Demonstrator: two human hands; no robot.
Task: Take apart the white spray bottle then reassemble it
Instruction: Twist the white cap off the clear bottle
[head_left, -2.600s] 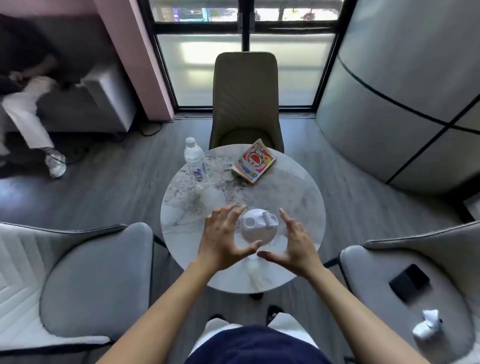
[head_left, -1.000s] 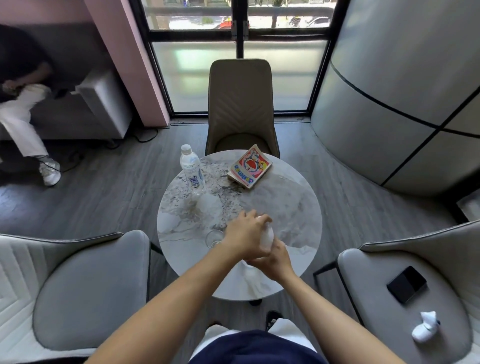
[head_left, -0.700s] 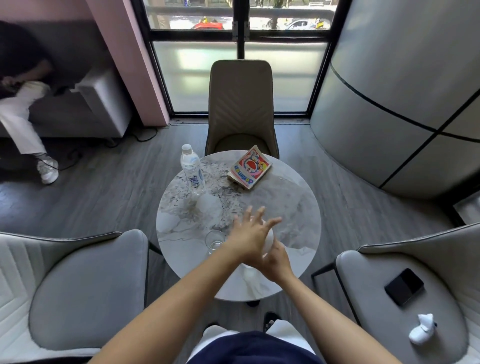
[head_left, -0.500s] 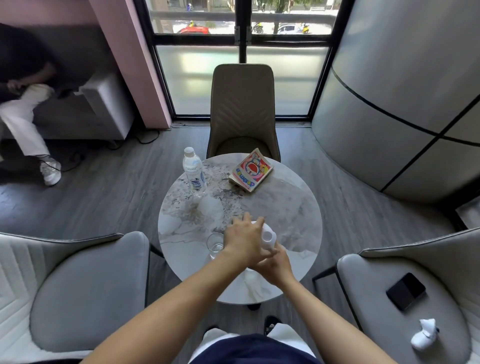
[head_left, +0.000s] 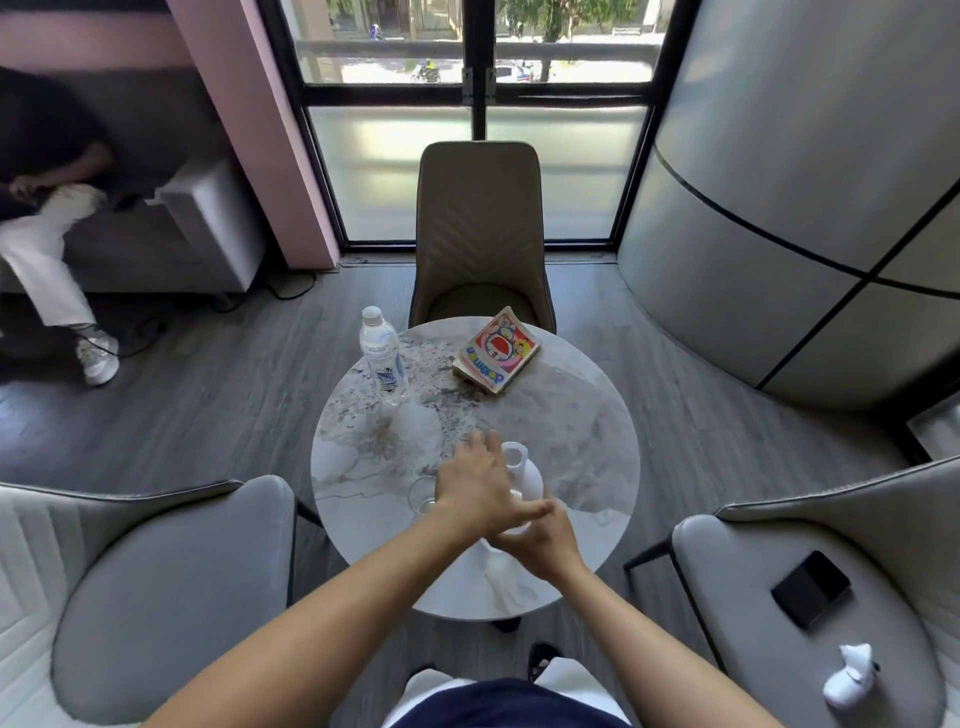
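I see a round marble-topped table ringed by grey padded chairs before a tall window, carrying a clear plastic water bottle, a colourful comic book and a small clear drinking glass. The white spray bottle stands upright near the table's front edge with its open neck showing. My right hand is wrapped round its lower body in a closed grip, while my left hand reaches across it, fingers spread and loose, covering its left side.

A white spray bottle stands on a grey-veined white marble table. At eleven o'clock, a clear water bottle with blue label; at one o'clock, a red-and-yellow comic book.
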